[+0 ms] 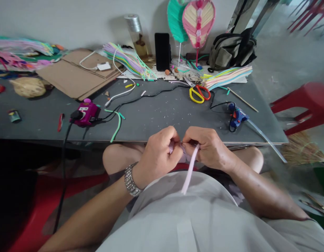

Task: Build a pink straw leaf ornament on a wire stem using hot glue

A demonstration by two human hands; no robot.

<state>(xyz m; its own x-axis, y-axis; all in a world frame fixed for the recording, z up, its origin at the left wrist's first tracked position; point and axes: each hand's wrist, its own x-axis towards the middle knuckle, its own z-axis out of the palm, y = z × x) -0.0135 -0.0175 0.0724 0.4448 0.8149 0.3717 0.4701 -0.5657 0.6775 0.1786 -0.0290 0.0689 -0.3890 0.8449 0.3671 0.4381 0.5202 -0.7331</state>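
Note:
Both hands meet at the table's front edge, above my lap, with the fingertips almost touching. My left hand [162, 150] is closed, its thumb and forefinger pinching pale pink material that is mostly hidden behind the fingers. A pale pink pipe cleaner [190, 169] hangs down from the closed fingers of my right hand [206, 147], its free end pointing toward my shirt. More of the pink material shows between and below the two hands; its shape is largely covered. A metal watch [132, 180] circles my left wrist.
Scissors [197, 93] with yellow and red handles lie mid-table. A blue glue gun [236, 115] with a clear stick rests at right, a magenta power adapter [85, 112] at left. Pipe cleaner bundles [127, 59], a phone [162, 51], a bottle [138, 36] and leaf-shaped fans [200, 24] stand behind.

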